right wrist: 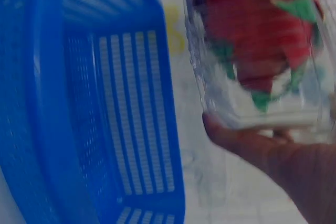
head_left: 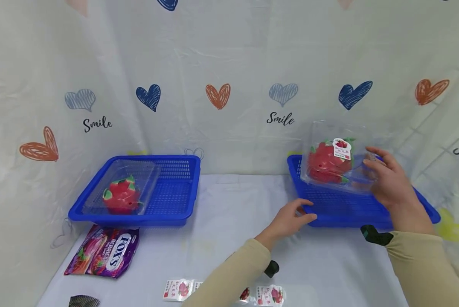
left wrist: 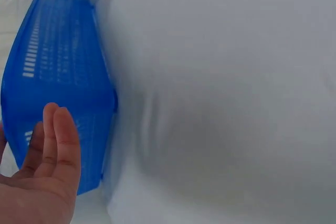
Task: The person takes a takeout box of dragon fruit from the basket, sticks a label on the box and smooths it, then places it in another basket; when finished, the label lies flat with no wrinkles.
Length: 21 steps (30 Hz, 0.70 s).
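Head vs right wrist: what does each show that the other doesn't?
Head only: the left blue basket with a second fruit box in it, the purple FOX'S bag, loose stickers at the front, the left hand, and the sticker on the held box.

Right wrist only: the slotted far wall of the right blue basket, largely blocked by the held box in head.

Both: the right hand gripping that clear box, its red-and-green fruit, and the right blue basket.
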Available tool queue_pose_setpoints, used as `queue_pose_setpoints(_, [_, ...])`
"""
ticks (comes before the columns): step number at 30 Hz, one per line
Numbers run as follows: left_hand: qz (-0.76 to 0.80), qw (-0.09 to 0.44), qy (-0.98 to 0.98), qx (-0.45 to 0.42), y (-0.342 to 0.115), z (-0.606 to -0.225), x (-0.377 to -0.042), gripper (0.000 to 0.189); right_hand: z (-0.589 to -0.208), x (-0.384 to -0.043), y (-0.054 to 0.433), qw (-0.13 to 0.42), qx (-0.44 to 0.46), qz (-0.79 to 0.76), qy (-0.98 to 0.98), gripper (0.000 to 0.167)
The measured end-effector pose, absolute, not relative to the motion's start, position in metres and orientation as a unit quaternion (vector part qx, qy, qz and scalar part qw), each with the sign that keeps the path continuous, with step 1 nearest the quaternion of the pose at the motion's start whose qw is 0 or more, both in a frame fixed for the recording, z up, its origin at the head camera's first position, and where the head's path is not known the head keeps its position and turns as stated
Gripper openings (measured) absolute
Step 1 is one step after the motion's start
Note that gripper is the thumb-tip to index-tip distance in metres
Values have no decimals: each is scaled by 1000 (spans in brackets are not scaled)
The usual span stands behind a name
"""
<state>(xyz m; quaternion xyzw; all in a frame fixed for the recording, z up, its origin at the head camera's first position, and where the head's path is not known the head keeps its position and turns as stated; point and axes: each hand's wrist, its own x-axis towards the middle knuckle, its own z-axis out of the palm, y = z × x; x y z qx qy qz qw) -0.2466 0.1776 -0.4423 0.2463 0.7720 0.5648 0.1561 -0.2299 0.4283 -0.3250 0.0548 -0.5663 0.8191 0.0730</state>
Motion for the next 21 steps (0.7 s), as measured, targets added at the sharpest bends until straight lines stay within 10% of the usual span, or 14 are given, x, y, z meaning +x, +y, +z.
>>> queue_pose_setpoints(21, [649,152,731,148,190,-443,-239,37,-342,-251,531,-13,81,816,-572,42])
